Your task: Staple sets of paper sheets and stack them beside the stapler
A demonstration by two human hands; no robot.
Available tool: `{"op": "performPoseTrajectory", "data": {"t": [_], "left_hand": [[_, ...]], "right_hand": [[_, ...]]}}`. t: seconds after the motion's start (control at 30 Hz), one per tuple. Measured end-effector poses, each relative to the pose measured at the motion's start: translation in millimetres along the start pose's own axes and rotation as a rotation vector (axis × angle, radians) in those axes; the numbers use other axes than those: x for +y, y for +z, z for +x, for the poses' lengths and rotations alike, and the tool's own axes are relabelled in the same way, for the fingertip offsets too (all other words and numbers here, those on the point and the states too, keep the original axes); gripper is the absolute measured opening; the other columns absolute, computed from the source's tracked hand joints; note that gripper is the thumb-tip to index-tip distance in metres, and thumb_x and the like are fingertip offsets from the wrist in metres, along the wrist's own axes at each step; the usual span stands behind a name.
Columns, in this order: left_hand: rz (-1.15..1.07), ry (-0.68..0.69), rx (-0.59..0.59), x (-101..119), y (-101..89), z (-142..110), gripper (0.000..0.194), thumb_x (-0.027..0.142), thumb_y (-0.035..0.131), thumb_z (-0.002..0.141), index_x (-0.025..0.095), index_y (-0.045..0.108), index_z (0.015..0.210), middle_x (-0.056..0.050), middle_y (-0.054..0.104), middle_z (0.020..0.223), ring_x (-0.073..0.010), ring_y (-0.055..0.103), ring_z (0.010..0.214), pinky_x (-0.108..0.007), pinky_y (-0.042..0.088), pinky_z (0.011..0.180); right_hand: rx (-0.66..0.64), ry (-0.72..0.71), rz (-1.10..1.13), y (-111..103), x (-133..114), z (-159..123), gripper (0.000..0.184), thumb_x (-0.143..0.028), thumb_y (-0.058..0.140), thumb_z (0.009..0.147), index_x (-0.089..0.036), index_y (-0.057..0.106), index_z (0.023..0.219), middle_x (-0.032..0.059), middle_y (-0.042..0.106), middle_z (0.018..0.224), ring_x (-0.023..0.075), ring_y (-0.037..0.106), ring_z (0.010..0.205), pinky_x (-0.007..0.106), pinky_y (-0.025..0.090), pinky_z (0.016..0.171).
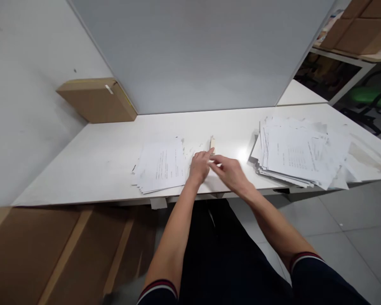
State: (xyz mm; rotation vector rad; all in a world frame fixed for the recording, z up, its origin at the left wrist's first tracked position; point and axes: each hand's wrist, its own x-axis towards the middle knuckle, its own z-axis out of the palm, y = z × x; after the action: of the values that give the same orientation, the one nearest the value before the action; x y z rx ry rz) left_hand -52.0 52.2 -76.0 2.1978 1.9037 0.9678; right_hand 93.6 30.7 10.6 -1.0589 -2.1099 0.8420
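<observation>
My left hand [199,166] rests on the white table [92,163] with its fingers curled, just right of a small stack of printed papers [161,166]. My right hand [230,170] meets it, fingers pinched toward the left hand's fingertips. What the fingers hold is too small to make out. A small pale block-like object [213,144] lies on the table just beyond both hands. A large, messy pile of printed sheets [301,153] sits to the right.
A grey partition panel [197,55] stands along the table's back edge. A brown cardboard box [97,99] sits at the back left. Flat cardboard [51,254] leans below the table's left side. Further boxes and a green chair [373,95] are at the far right.
</observation>
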Motion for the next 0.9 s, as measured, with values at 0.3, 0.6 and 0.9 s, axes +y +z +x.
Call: {"op": "performPoseTrajectory", "data": {"t": [0.3,0.6,0.9], "left_hand": [[-0.031,-0.024,0.063,-2,4.0,3,0.06,-0.001,0.033,0.074,0.019,0.051,0.129,-0.009,0.062,0.104,-0.023,0.05,0.097,-0.038,0.041,0.093],[-0.006,-0.025,0.074,-3,4.6,3,0.059,0.001,0.035,0.075,0.021,0.052,0.127,-0.008,0.063,0.102,-0.0225,0.051,0.095,-0.037,0.043,0.092],[-0.021,-0.028,0.07,-3,3.9,3,0.061,-0.001,0.035,0.072,0.019,0.052,0.127,-0.009,0.063,0.102,-0.0228,0.051,0.096,-0.038,0.043,0.092]], "right_hand": [[0.358,0.139,-0.552,-134,109,-70,0.047,-0.047,0.054,0.083,-0.019,0.057,0.12,0.0129,0.06,0.12,0.0331,0.049,0.117,0.05,0.044,0.09],[0.148,0.101,-0.614,-127,134,-81,0.044,-0.047,0.052,0.085,-0.019,0.059,0.118,0.011,0.058,0.125,0.0333,0.042,0.125,0.052,0.038,0.097],[0.115,0.042,-0.594,-135,133,-77,0.034,-0.037,0.043,0.091,-0.019,0.068,0.103,0.0101,0.065,0.115,0.028,0.052,0.115,0.045,0.042,0.095]]}}
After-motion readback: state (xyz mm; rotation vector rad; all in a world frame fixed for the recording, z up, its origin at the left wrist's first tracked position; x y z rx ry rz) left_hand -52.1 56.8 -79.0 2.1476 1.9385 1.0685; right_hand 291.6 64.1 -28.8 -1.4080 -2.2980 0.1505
